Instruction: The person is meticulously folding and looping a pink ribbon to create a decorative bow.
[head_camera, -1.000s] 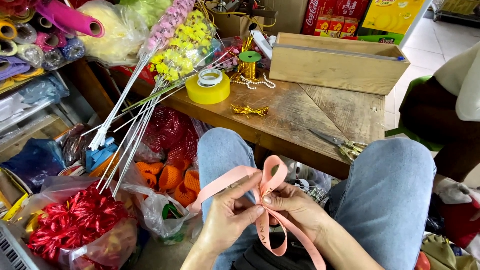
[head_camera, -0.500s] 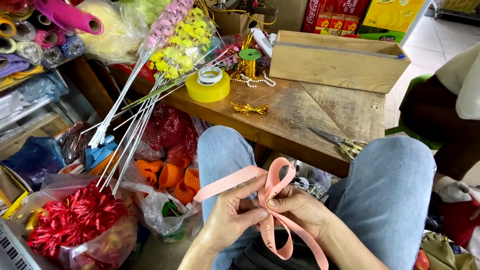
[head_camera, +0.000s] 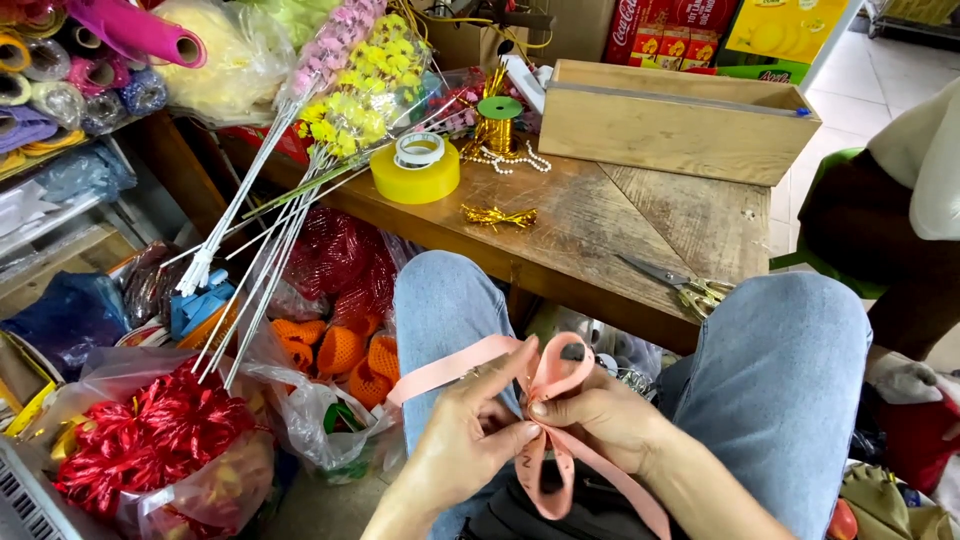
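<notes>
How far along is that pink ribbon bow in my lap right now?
Partly formed. Done: one loop of the pink ribbon stands up above the fingers, and two tails hang below. In hand: the left hand and right hand both pinch the ribbon at its crossing point. Left: no finished knot or second full loop shows, and the scissors lie untouched on the wooden table.

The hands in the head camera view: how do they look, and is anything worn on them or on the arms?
Both the left hand and the right hand are bare, with no gloves. The forearms show no sleeves as far as the picture reaches. No watch or bracelet is visible. The nails are short and look unpainted. Whether a ring sits on a finger is too small to tell.
</notes>
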